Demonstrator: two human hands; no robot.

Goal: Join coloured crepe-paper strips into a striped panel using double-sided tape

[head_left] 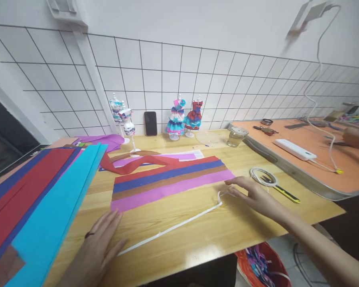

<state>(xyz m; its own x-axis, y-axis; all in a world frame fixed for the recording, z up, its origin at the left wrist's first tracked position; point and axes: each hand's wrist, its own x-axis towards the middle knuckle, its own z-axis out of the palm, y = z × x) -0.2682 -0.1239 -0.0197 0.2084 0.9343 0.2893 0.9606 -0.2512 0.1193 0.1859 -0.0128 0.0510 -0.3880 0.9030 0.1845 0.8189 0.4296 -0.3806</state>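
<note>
A striped panel of red, blue, brown and pink strips (170,181) lies flat mid-table. My left hand (97,243) rests flat with fingers spread, fingertips at the panel's lower left corner and thumb beside the end of a thin white strip (185,220). My right hand (254,195) is over the table by the panel's lower right corner, thumb and forefinger apart, close to the curled far end of the white strip. Nothing is plainly held in either hand.
Coloured sheets (56,199) lie at left, a red strip (143,161) behind the panel. Small dressed figures (175,119), a phone (150,123) and a cup (237,136) stand behind. A tape roll (253,173) and cutter (288,194) lie right. Another person's hand (357,139) shows far right.
</note>
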